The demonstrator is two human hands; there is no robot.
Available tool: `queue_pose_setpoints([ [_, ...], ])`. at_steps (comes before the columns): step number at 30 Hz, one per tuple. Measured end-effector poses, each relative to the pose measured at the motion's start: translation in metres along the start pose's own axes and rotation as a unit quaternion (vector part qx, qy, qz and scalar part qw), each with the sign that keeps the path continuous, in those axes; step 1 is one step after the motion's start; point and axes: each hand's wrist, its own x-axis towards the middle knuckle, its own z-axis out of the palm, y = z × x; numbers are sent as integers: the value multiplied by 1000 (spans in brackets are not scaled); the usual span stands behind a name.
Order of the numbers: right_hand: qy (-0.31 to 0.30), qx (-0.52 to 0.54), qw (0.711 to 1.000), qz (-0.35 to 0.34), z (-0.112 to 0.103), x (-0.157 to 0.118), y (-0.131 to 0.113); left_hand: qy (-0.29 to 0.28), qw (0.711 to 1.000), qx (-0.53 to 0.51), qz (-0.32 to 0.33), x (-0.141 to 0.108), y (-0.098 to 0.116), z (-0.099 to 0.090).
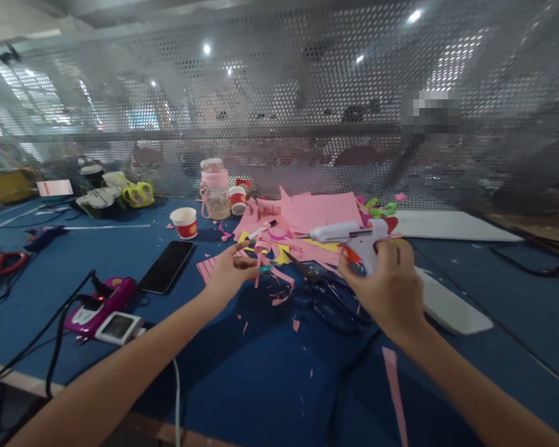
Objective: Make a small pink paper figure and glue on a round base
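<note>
Light is dim and greyish; lamps (207,49) glare as white spots through the perforated screen (270,93) beyond the far edge of the blue table (270,382). Soft shadow darkens the tabletop below the left hand (228,270). The wide lens stretches the forearms (135,366) towards the near edge. Shapes behind the screen blur; one patch is pixelated.

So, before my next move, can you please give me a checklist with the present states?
1. Glue gun in right hand: ok, gripped.
2. Pink paper curl firmly held by left hand: cannot tell; it is at the fingers.
3. Nozzle apart from left hand: ok, a gap shows.
4. Scissors well away from right hand: not ok, they lie close.
5. Glue gun hot: cannot tell.
</note>
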Motion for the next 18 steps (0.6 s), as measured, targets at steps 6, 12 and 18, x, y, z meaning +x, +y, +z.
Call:
queue_pose_setpoints([
  [6, 187, -27, 965, -179, -12, -15, -17, 15, 1000, 20, 12, -4, -4, 2],
  [12, 229, -49, 938, -254, -20, -18, -31, -21, 1000, -19, 7, -1, -13, -1],
  [18, 219, -63, 935, -273, -17, -20, -34, -14, 1000, -13, 12, -4, -15, 1],
])
